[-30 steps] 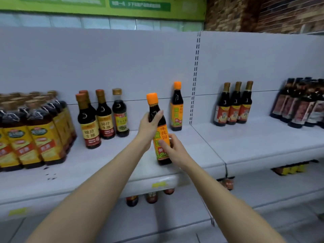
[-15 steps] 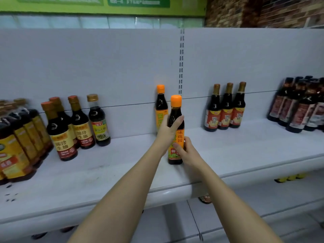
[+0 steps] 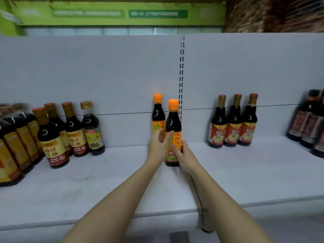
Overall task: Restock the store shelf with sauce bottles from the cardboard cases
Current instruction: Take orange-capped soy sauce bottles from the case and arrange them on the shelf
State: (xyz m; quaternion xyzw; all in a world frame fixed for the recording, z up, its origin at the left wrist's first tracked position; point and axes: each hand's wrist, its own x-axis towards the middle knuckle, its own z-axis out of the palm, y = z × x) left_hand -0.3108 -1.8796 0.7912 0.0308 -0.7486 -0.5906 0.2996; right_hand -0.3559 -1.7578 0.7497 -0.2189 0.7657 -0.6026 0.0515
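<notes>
The white shelf (image 3: 245, 176) now carries the orange-capped bottle (image 3: 173, 130), which half a second ago was still being slid back and now stands upright just before its twin (image 3: 158, 114). The right hand (image 3: 184, 155) still pinches its label; the left hand (image 3: 158, 143) is blurred, fingers loosening, so release seems near.

You are standing in a shop, at a grocery aisle. In front of you runs a pale grey retail shelf (image 3: 245, 172) with a flat back panel and a slotted upright strip (image 3: 181, 76) where two bays meet. Dark sauce bottles stand on it in same-brand groups, labels facing out: three red-labelled bottles (image 3: 233, 121) side by side, yellow-labelled bottles (image 3: 52, 137) in rows on the left. Above hangs a green sign band (image 3: 114, 14), beside it a brick wall (image 3: 271, 14).
</notes>
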